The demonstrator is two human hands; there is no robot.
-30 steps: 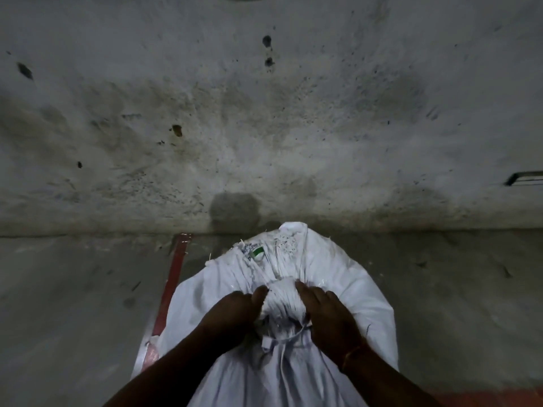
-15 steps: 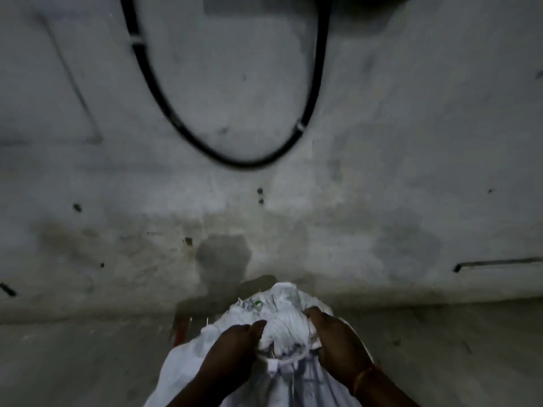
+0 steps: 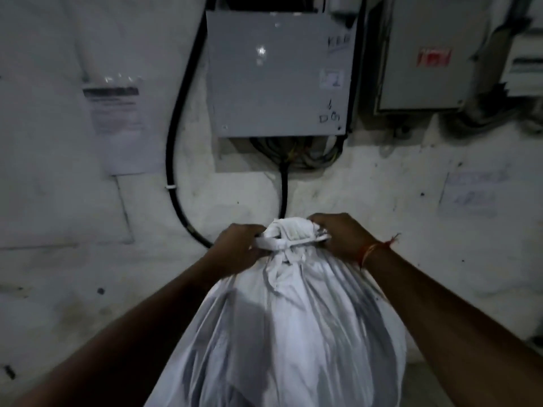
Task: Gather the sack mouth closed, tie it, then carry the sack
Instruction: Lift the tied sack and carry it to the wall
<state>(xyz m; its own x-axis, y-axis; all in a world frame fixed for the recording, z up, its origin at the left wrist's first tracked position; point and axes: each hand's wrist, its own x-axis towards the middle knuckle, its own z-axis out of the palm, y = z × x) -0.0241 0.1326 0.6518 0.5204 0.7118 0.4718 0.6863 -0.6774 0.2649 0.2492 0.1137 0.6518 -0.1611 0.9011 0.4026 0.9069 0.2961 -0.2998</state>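
The white sack [image 3: 293,333] is hanging full between the person's arms before a wall with a grey electrical box [image 3: 279,74]. In the head view, the left hand [image 3: 238,251] and right hand [image 3: 340,236] are gripping its tied neck [image 3: 291,239], fingers clamped either side. Lifting well probably means gripping below the knot. Its contents are hidden.
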